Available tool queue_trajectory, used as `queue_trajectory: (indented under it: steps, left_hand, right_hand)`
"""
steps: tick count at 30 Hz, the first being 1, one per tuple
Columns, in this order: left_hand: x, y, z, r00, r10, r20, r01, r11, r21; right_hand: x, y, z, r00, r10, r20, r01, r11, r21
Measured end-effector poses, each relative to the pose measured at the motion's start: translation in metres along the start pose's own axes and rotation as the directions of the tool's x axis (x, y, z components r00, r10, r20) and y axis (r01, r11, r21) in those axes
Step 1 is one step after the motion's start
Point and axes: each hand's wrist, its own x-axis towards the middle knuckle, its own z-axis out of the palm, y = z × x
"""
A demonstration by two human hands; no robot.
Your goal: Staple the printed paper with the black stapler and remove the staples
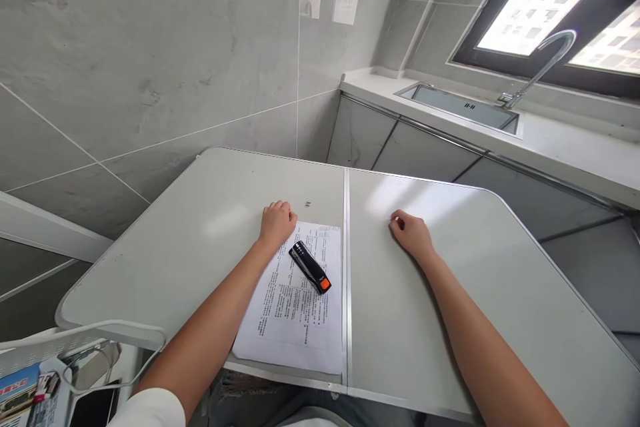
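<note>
My left hand rests as a loose fist on the top left corner of a printed paper sheet lying on a white folding table. A black stapler with an orange end lies diagonally on the paper, just right of that hand. My right hand sits on the bare right half of the table with its fingers curled under. Nothing shows in either hand.
A metal seam splits the table down the middle. A counter with a steel sink and a curved tap stands at the back right under a window. A white cable and a basket with booklets sit at the lower left.
</note>
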Motion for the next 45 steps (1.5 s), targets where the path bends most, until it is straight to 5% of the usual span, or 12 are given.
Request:
queue_trajectory:
  steps: [3, 7, 45]
  left_hand:
    - [0.000, 0.001, -0.001, 1.000, -0.001, 0.010, 0.001, 1.000, 0.004]
    - [0.001, -0.001, -0.002, 1.000, 0.006, -0.006, -0.006, 1.000, 0.004]
    - [0.001, 0.003, -0.011, 0.999, -0.009, 0.035, 0.012, 0.996, -0.084]
  right_hand:
    - [-0.012, 0.029, -0.015, 0.974, 0.208, -0.086, -0.216, 0.972, -0.089]
    - [-0.015, 0.031, -0.019, 0.850, 0.490, -0.194, -0.521, 0.837, -0.169]
    - [-0.010, 0.012, -0.024, 0.887, 0.455, -0.084, -0.462, 0.870, -0.170]
